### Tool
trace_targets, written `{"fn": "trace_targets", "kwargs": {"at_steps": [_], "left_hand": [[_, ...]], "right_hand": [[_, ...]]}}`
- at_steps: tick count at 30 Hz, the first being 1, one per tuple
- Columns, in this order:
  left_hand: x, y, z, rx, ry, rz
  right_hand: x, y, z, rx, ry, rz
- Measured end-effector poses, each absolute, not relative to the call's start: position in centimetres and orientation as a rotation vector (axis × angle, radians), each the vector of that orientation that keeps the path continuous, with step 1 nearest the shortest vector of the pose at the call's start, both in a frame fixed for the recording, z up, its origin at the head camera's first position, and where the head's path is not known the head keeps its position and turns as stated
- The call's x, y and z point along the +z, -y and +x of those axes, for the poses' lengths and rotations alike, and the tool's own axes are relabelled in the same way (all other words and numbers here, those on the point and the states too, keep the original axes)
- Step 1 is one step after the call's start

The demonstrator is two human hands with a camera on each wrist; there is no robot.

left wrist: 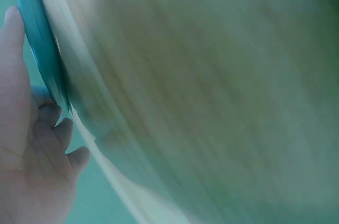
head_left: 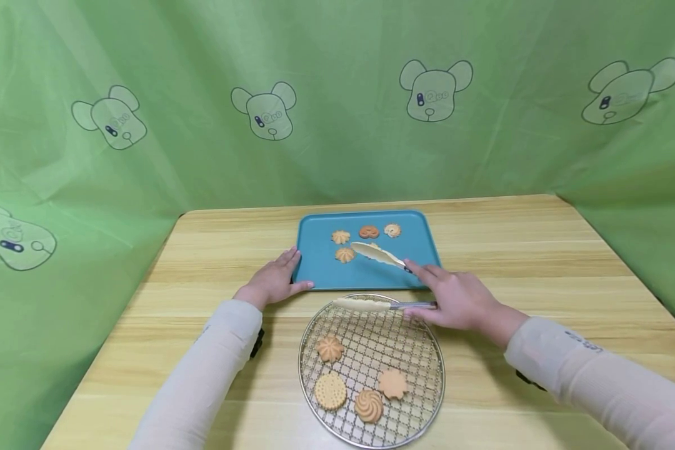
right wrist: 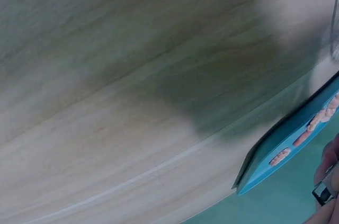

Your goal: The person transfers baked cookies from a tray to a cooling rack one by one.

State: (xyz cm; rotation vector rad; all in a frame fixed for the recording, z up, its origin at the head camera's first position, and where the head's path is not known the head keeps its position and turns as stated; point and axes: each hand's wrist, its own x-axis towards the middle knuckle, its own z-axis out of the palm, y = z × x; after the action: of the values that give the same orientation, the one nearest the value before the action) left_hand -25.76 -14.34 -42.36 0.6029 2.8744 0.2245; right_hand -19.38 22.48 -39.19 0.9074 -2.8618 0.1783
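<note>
My right hand (head_left: 462, 301) holds a pair of tongs (head_left: 362, 304) with cream tips and metal handles. Its two arms stand spread, one above the blue tray (head_left: 317, 275) and the other over the far rim of the round wire rack (head_left: 365, 340). Nothing is between the tips. Against the tray's near left corner rests my left hand (head_left: 272, 278), its fingers along the left side and its thumb at the front edge. Several cookies lie on the tray, among them a brown pretzel-shaped one (head_left: 369, 232); the upper tong arm partly covers another.
On the rack lie several cookies, including a dotted oval one (head_left: 330, 391) and a swirled one (head_left: 369, 406). Rack and tray stand close together on a wooden table (head_left: 529, 262). A green curtain (head_left: 337, 169) with bear-head drawings surrounds the table's back and sides.
</note>
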Motion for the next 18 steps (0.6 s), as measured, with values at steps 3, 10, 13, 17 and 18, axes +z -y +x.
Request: {"fn": "trace_targets", "kwargs": {"at_steps": [3,10,13,17,18], "left_hand": [[-42.4,14.4,-25.8,0.232,-2.876,0.603],[-42.5,14.5,-25.9,0.231,-2.881,0.608],[-42.6,14.5,-26.0,0.231,-2.879,0.608],[-42.6,14.5,-26.0,0.235,-2.877,0.604],[-42.6,14.5,-26.0,0.237,-2.876,0.602]], "right_hand": [[-39.0,-22.5,-19.5,0.218,2.903,0.831],[-38.9,-22.4,-20.2,0.287,2.965,0.680],[-38.9,-22.2,-20.6,0.299,3.006,0.607],[-38.9,-22.0,-20.9,0.299,3.055,0.515],[-38.9,-21.9,-21.0,0.293,3.067,0.498]]}}
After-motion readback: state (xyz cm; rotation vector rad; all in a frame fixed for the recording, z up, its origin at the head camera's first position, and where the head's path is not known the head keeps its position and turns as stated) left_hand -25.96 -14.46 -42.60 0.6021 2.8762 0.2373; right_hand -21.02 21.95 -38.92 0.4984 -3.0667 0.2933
